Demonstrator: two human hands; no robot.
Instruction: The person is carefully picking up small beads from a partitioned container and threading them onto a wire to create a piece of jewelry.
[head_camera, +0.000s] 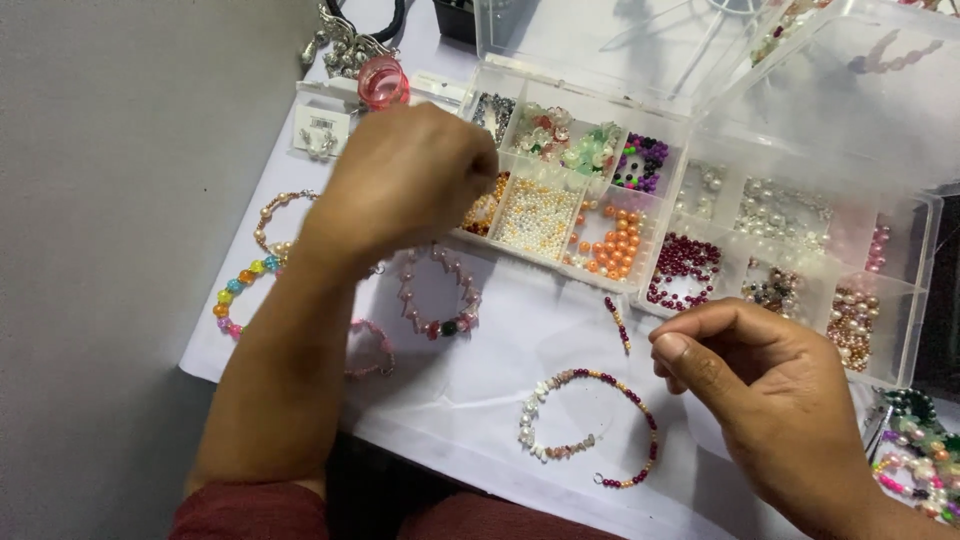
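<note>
A clear plastic bead box (905, 330) with many small square compartments lies open on the bench, its see-through lid (640, 35) tipped back. The compartments hold round glossy beads sorted by colour: orange beads (612, 243), tiny cream pearls (537, 217), dark red beads (683, 268), pale green and pink chips (590, 150), and silvery pearls (775, 208).

In front of the box, a half-strung bead loop (590, 428) lies in an open circle, white chip-shaped beads on one side, small dark red and gold round beads on the other. A short bead strand (618, 322) lies just above it. Further left are a pink bracelet (437, 292), a rainbow bracelet (245, 283) and a peach pearl bracelet (275, 215). A round pink plastic container (383, 83) stands near the box's far left corner.

The bench is covered with a smooth white sheet (480, 390); a plain grey surface (120, 250) runs along the left.

The left hand (405, 180) hovers at the box's left edge, fingers curled shut in a pinch; what they grip is hidden, possibly a fine thread. The right hand (770, 385) hangs just right of the bead loop, thumb pressed to the bent fingers in a tight pinch; I cannot tell what it holds.
</note>
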